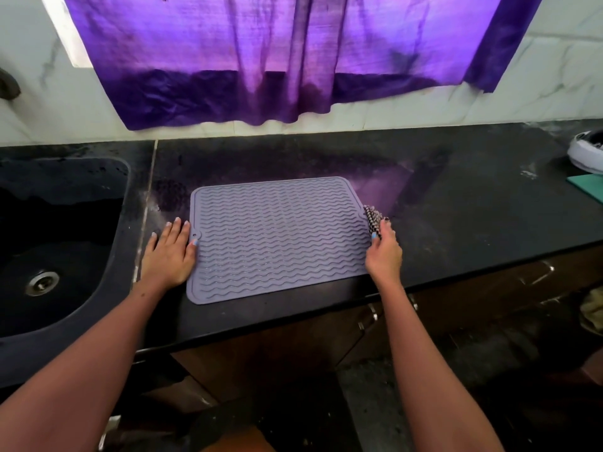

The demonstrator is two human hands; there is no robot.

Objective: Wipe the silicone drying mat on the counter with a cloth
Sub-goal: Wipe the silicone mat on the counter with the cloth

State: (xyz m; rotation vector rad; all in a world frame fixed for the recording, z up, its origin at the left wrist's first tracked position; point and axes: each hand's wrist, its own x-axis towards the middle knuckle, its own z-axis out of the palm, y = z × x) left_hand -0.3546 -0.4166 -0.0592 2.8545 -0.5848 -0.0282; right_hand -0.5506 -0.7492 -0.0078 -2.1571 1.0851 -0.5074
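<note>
Right grip (pixel 382 247) beside ridged lilac mat (pixel 277 239)

Hands: two, left hand (pixel 169 252) and right hand (pixel 384 252)
Drying mat (pixel 277 238): one
Cloth (pixel 373 220): one
Sink (pixel 49 243): one
Drain (pixel 42 282): one
Purple curtain (pixel 261 57): one
Green pad (pixel 589 187): one
White dish (pixel 587 153): one
Surface (pixel 473 203): one

We see the left hand (pixel 169 252) lying flat with fingers spread, the right hand (pixel 384 252) curled, both forearms outstretched
</note>
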